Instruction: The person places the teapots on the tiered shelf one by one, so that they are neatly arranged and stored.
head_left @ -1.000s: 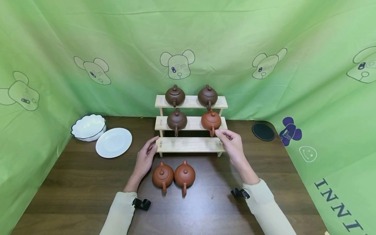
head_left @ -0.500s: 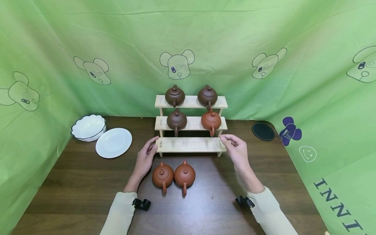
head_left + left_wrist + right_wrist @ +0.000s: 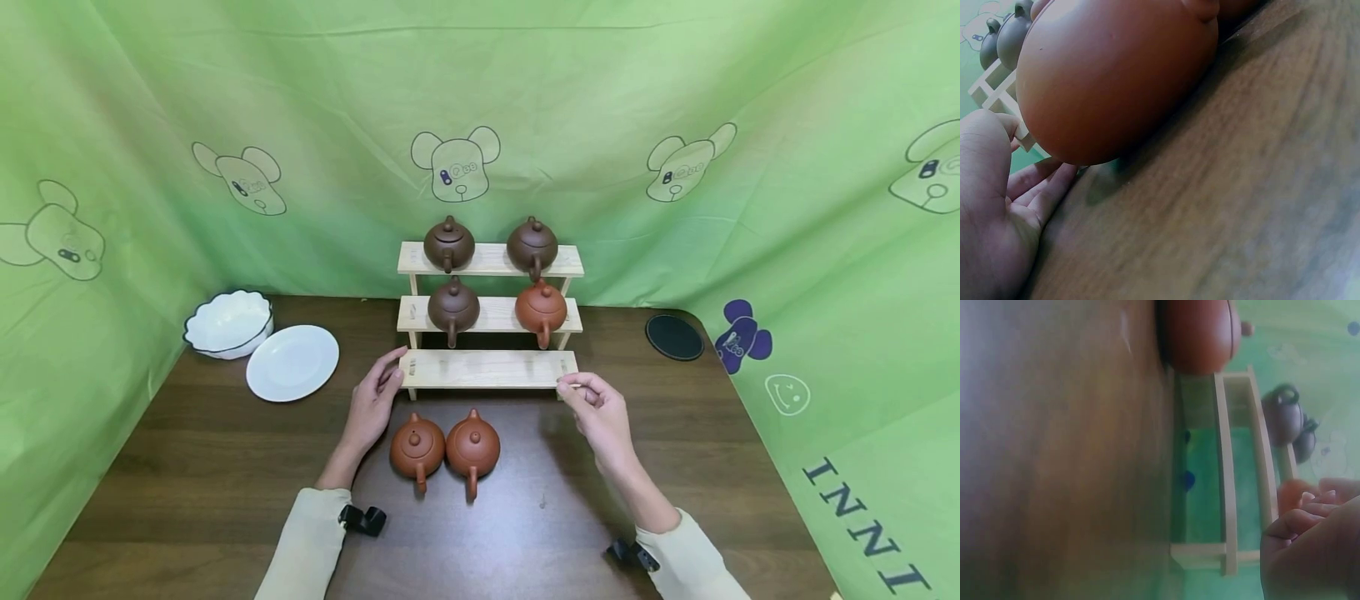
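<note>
My left hand (image 3: 372, 400) rests at the left end of the lowest shelf of a pale wooden three-step rack (image 3: 487, 369), thumb and fingertips touching it. At that shelf's front right corner, my right hand (image 3: 602, 417) has loosely curled fingers and no visible object in its grasp. Two reddish-brown teapots stand side by side before the rack, a left one (image 3: 416, 450) and a right one (image 3: 472, 446). On the middle shelf are a dark brown teapot (image 3: 453, 307) and an orange-red teapot (image 3: 542, 308). Two dark brown teapots (image 3: 448, 244) stand on top.
At the back left a white scalloped bowl (image 3: 228, 323) stands beside a white plate (image 3: 292, 363). A black round coaster (image 3: 674, 337) lies at the back right of the brown wooden table (image 3: 187, 483). Green printed cloth (image 3: 570, 100) surrounds the table.
My right hand has left the lower part of the orange-red teapot and come down and toward me, to the lowest shelf's front right corner. My left hand stays put.
</note>
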Demonstrator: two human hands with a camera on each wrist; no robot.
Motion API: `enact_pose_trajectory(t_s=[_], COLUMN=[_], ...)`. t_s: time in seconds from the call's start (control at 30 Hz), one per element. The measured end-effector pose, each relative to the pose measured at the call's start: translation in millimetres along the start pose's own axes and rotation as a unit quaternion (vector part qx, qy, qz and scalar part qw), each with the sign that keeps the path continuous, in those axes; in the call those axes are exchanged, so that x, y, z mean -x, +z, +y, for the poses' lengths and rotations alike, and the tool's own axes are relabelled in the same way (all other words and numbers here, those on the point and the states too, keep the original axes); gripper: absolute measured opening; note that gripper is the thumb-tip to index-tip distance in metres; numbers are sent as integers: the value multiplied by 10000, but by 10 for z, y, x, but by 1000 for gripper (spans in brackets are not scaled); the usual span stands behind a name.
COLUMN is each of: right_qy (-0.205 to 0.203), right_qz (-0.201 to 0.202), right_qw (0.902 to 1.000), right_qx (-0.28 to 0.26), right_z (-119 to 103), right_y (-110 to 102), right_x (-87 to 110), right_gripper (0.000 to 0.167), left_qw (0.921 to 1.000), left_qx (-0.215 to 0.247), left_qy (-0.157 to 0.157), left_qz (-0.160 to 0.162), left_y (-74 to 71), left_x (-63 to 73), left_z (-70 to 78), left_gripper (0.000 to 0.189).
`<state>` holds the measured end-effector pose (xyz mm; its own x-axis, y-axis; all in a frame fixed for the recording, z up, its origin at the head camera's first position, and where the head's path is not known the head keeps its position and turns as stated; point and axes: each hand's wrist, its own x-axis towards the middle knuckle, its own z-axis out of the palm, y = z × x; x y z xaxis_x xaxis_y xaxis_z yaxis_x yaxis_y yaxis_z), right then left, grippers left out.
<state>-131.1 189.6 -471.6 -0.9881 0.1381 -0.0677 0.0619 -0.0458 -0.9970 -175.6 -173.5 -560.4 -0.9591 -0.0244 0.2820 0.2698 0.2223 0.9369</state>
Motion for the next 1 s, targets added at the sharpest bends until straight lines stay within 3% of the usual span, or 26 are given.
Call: enact_pose_trajectory(t_s=[0.2,0.33,0.4,0.47,0.6,0.7,0.87,1.0], right_qy=[86,99,122,193,439,629,884,1004], right_qz=[-313,-576,-725,-851,-1077,-1379,-2020,-2300], right_qw=[9994,9980,9970,9959,9930,9880,9741,9662], right_qx=[106,222,235,230,226,299,502,584], right_z=[47,89,112,136,184,205,227,242], right_y=[75,124,148,171,217,244,270,294], right_x=[174,271,311,350,425,470,543,612], right_gripper=[8,18,23,25,27,29,32,33], left_qw=[9999,10000,9999,9995,9989,9997,10000,10000], left_qx=[21,-37,-20,-1,-38,-68,69,1], left_qy=[100,19,-171,-321,-460,-223,31,-95], left_qz=[7,37,15,-53,-97,-9,9,13], left_y=[-12,-8,-2,-9,-8,5,2,7], left_x=[-11,-1,6,-14,-25,-1,5,8], left_z=[-77,-25,54,-13,-6,80,51,86], left_gripper=[40,40,40,40,40,41,43,41])
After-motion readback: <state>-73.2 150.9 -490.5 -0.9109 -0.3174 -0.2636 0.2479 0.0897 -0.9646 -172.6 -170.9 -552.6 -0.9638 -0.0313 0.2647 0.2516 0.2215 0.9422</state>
